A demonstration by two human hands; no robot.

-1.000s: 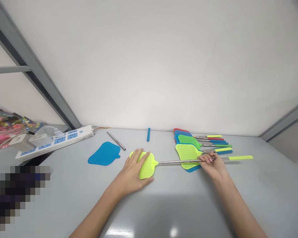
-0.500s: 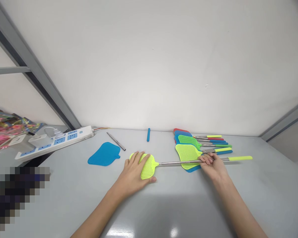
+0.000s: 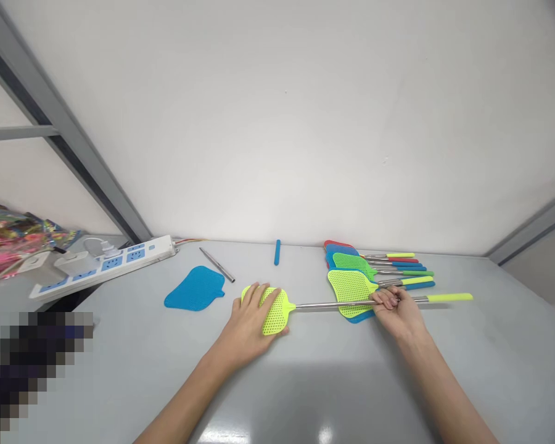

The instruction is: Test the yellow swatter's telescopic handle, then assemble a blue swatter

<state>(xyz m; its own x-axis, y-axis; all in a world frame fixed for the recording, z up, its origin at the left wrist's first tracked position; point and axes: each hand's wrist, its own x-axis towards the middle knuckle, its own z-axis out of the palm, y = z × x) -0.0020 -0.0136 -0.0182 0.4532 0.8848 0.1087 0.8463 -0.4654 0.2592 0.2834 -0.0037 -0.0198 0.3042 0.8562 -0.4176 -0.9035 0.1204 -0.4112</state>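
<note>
A yellow-green fly swatter (image 3: 277, 309) lies across the grey table (image 3: 305, 382), its telescopic metal rod extended to the right and ending in a yellow grip. My left hand (image 3: 250, 320) rests on the mesh head, fingers curled over it with the thumb at its lower edge. Further right, my right hand (image 3: 395, 305) is closed round the metal rod. Just behind that hand lies a stack of several assembled swatters (image 3: 351, 271), green, blue and red, with their handles pointing right.
A loose blue swatter head (image 3: 195, 288), a bare metal rod (image 3: 216, 264) and a blue grip sleeve (image 3: 277, 252) lie near the wall. A white and blue power strip (image 3: 106, 265) sits at the left, with colourful packets (image 3: 9, 237) beyond it.
My left fingers have curled further over the swatter head, and the thumb has come in at its lower edge. The swatter and my right hand have barely moved.
</note>
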